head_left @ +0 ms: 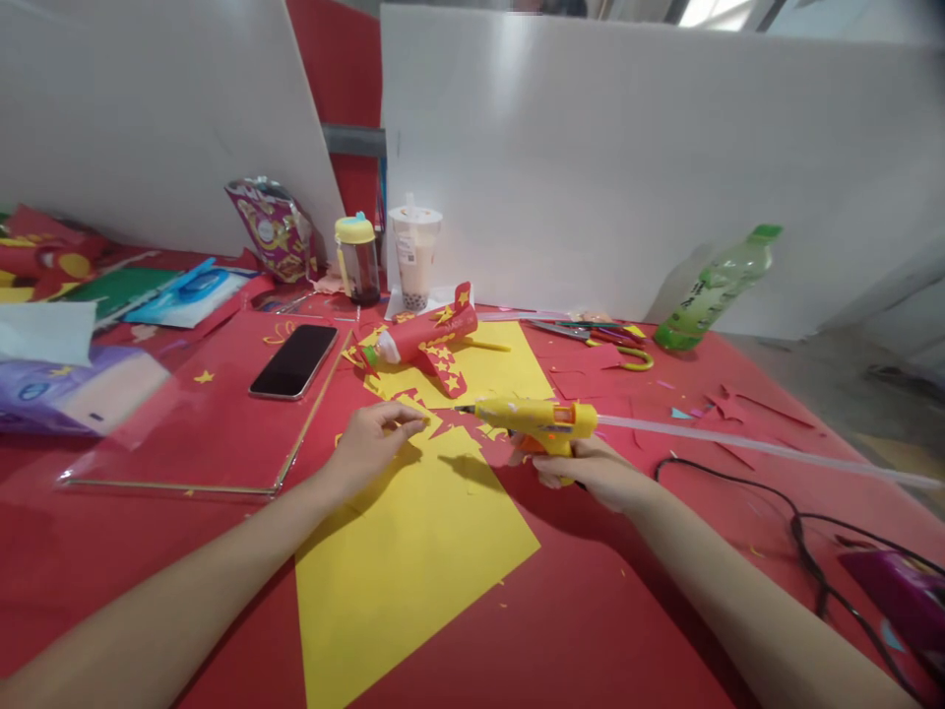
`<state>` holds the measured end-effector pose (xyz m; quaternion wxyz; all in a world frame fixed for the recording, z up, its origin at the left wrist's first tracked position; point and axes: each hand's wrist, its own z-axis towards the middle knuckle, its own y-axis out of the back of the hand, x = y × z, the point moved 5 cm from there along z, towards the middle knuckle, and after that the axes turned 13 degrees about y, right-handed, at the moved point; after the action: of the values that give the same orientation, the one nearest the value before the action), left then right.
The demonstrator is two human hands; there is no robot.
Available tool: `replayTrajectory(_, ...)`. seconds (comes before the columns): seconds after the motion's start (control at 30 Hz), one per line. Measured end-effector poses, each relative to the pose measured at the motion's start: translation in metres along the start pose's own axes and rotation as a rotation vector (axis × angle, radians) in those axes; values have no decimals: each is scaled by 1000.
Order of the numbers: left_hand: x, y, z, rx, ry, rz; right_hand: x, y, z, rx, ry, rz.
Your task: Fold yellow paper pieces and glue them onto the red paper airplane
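My right hand is wrapped round the grip of a yellow hot glue gun, its nozzle pointing left. A long clear glue stick sticks out of its back. Facing the nozzle, my left hand is closed in a pinch on a small yellow paper piece, mostly hidden by the fingertips. Beneath both hands lies yellow paper, with cut scraps at its upper part. Just beyond them rests a red paper airplane decorated with yellow stars.
A phone lies on a clear plastic folder at left. Behind stand a yellow-lidded bottle, a bubble tea cup and a tilted green bottle. Scissors lie right of the airplane. A black cord loops at right.
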<state>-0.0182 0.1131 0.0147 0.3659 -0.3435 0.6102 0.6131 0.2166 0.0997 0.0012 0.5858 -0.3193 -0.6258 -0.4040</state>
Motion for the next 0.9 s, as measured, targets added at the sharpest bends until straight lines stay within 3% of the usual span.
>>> replayTrajectory(0.17,-17,2,-10,-144,-516,527,7,-7,-1,62,-11,-117)
replayTrajectory(0.3,-20,-3,-16,-191,-691,848,11,-7,-1,48,-24,-207)
replayTrajectory(0.47,-20,-8,-17,-185,-761,1025,10,-5,-2,47,26,-231)
replayTrajectory(0.7,-20,-8,-17,-180,-780,1035,8,-7,-1,56,92,-192)
replayTrajectory(0.8,-19,-7,-16,-165,-704,907,6,-9,-1,61,57,-217)
replayTrajectory(0.9,-19,-3,-12,-97,-542,621,4,-8,-1,39,41,-237)
